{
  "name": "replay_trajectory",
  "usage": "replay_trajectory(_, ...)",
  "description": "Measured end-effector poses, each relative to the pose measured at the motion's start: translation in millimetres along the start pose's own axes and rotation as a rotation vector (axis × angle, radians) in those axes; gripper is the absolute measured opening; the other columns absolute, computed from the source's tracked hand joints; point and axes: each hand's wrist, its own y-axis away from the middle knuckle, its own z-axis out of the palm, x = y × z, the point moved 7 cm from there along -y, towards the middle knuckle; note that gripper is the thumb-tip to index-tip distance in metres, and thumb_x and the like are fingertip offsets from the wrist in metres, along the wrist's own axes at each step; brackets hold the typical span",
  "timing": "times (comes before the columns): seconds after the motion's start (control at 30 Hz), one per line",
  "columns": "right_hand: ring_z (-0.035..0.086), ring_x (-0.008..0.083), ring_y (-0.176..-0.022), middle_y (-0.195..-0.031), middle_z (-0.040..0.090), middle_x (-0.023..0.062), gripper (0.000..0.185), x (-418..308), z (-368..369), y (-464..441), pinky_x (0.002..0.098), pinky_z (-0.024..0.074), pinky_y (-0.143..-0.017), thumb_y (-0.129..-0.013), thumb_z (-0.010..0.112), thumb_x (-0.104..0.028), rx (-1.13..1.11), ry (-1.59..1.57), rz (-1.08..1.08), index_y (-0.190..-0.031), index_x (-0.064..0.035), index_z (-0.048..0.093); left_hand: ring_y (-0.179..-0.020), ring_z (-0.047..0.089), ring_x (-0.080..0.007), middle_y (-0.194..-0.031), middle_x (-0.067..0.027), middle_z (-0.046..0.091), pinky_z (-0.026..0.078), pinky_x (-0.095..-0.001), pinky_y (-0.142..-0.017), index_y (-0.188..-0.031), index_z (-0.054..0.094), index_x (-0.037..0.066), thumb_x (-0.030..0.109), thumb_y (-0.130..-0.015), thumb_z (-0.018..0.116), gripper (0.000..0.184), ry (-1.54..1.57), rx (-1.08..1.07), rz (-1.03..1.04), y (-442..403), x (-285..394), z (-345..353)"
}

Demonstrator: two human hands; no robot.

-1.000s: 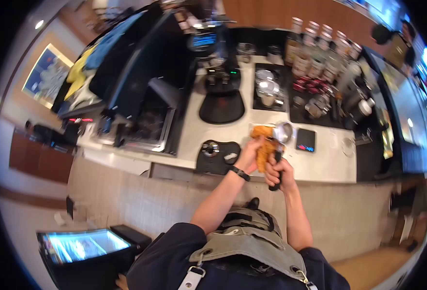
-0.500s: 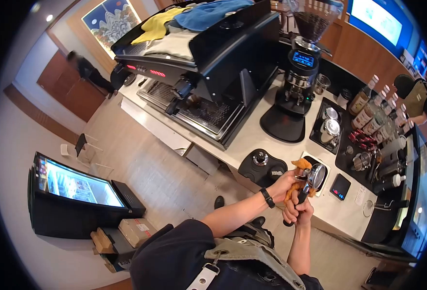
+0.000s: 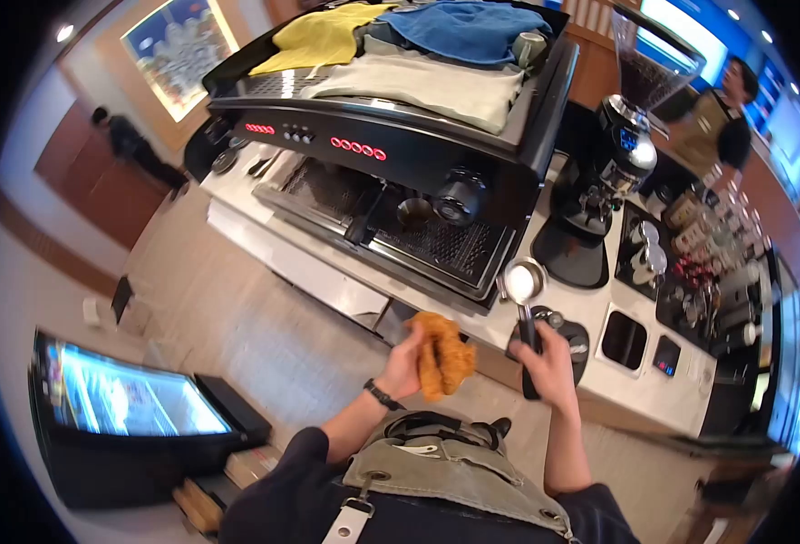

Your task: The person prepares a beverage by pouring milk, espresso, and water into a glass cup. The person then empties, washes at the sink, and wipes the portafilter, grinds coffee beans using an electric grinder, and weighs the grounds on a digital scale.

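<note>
- Here, gripping the bright-bowled portafilter (image 3: 523, 283) in a clamped right hand (image 3: 552, 365), toward three o'clock.
- Clutching the orange cloth (image 3: 454, 364) in a clamped left hand (image 3: 406, 364), five o'clock.
- Showing dark beans in the grinder hopper (image 3: 643, 74) at two.
- Showing a white-rimmed bin (image 3: 617, 364), dark inside, in the worktop (image 3: 681, 390) between three and four.
- At nine, pale floor (image 3: 237, 272).

Dark navy short sleeves (image 3: 302, 467); grey-olive apron (image 3: 459, 476), metal eyelets (image 3: 378, 475), white strap (image 3: 349, 524); black left wristband (image 3: 382, 395).
</note>
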Motion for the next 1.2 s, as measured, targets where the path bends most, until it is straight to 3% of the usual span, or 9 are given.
replay_trajectory(0.03, 0.063, 0.019, -0.067, -0.072, 0.061, 0.0106, 0.027, -5.2, 17.4, -16.9, 0.0347, 0.0491, -0.062, -0.085, 0.074, -0.02, 0.079, 0.061, 0.014, -0.089, 0.0047, 0.063, -0.122, 0.062, -0.0252, -0.132, -0.009, 0.063, 0.05, -0.0419, -0.107, -0.143, 0.051, 0.005, 0.045, -0.107, 0.052, 0.055, 0.01, 0.007, 0.039, 13.3, 23.8, -16.0)
replay_trajectory(0.2, 0.07, 0.0274, -0.073, -0.079, 0.072, 0.0194, 0.043, -18.5, 91.2, -94.6, 0.0406, 0.0526, -0.071, -0.084, 0.072, -0.027, 0.393, 0.203, 0.079, -0.111, 0.0069, 0.07, -0.124, 0.061, -0.0292, -0.134, -0.0127, 0.062, 0.05, -0.0478, -0.108, -0.143, 0.05, 0.002, 0.026, -0.102, 0.056, 0.047, -0.382, 0.175, 0.075, 56.7, 136.0, -77.7)
replay_trajectory(0.47, 0.07, 0.0432, -0.102, -0.099, 0.073, 0.0284, 0.059, -16.6, 131.3, -151.8, 0.0465, 0.0531, -0.089, -0.082, 0.073, -0.036, 0.633, 0.448, 0.19, -0.125, 0.0041, 0.068, -0.132, 0.055, -0.0331, -0.142, -0.0133, 0.058, 0.044, -0.0495, -0.112, -0.145, 0.049, 0.003, 0.024, -0.094, 0.05, 0.055, 0.014, 0.194, 0.033, 75.0, 228.5, -153.8)
replay_trajectory(0.5, 0.071, 0.0428, -0.091, -0.092, 0.072, 0.0289, 0.051, -20.3, 133.4, -153.7, 0.0442, 0.0536, -0.081, -0.083, 0.073, -0.033, 0.676, 0.464, 0.122, -0.116, 0.0053, 0.07, -0.132, 0.055, -0.0331, -0.142, -0.0126, 0.058, 0.044, -0.0493, -0.112, -0.145, 0.049, 0.004, 0.023, -0.093, 0.05, 0.055, 0.038, 0.215, 0.05, 73.6, 232.1, -163.6)
replay_trajectory(0.8, 0.069, 0.0404, -0.108, -0.108, 0.072, 0.0285, 0.06, 12.9, 131.8, -174.2, 0.0437, 0.0512, -0.094, -0.083, 0.075, -0.039, 0.725, 0.416, 0.165, -0.122, 0.0058, 0.069, -0.125, 0.056, -0.0303, -0.14, -0.0098, 0.058, 0.043, -0.0467, -0.11, -0.139, 0.053, 0.006, 0.03, -0.095, 0.062, 0.051, 0.182, 0.325, 0.326, 48.2, 238.0, -220.5)
replay_trajectory(0.9, 0.069, 0.0394, -0.107, -0.109, 0.074, 0.0242, 0.056, -10.2, 138.0, -169.5, 0.0437, 0.0512, -0.094, -0.084, 0.073, -0.04, 0.685, 0.413, 0.203, -0.122, 0.0015, 0.071, -0.124, 0.054, -0.0321, -0.136, -0.0104, 0.057, 0.039, -0.0487, -0.111, -0.136, 0.053, 0.006, 0.029, -0.096, 0.064, 0.047, -0.486, 0.92, 0.133, 83.9, 207.9, -291.7)
replay_trajectory(0.93, 0.069, 0.0402, -0.109, -0.11, 0.074, 0.0227, 0.054, -6.1, 136.5, -171.5, 0.0432, 0.0513, -0.094, -0.085, 0.072, -0.042, 0.673, 0.413, 0.188, -0.122, -0.0019, 0.072, -0.119, 0.054, -0.0356, -0.131, -0.0153, 0.057, 0.037, -0.05, -0.111, -0.132, 0.054, 0.004, 0.027, -0.095, 0.067, 0.045, -0.8, 0.949, 0.218, 91.4, 205.1, -328.0)
replay_trajectory(1.03, 0.068, 0.0409, -0.109, -0.111, 0.074, 0.0228, 0.052, -5.7, 135.1, -172.1, 0.0434, 0.0515, -0.093, -0.085, 0.072, -0.042, 0.683, 0.424, 0.183, -0.121, -0.0038, 0.072, -0.126, 0.05, -0.0389, -0.132, -0.0161, 0.056, 0.034, -0.0538, -0.113, -0.131, 0.057, 0.006, 0.026, -0.092, 0.07, 0.046, -1.633, 0.664, 0.663, 91.6, 253.3, -260.5)
replay_trajectory(1.2, 0.068, 0.0428, -0.107, -0.109, 0.073, 0.0246, 0.052, -18.2, 139.8, -168.6, 0.0447, 0.0514, -0.092, -0.089, 0.07, -0.044, 0.613, 0.414, 0.149, -0.118, -0.001, 0.072, -0.142, 0.036, -0.044, -0.148, -0.0154, 0.05, 0.018, -0.0636, -0.12, -0.142, 0.056, 0.016, 0.039, -0.096, 0.061, 0.051, -2.279, 0.18, 0.555, 32.0, 236.0, -232.6)
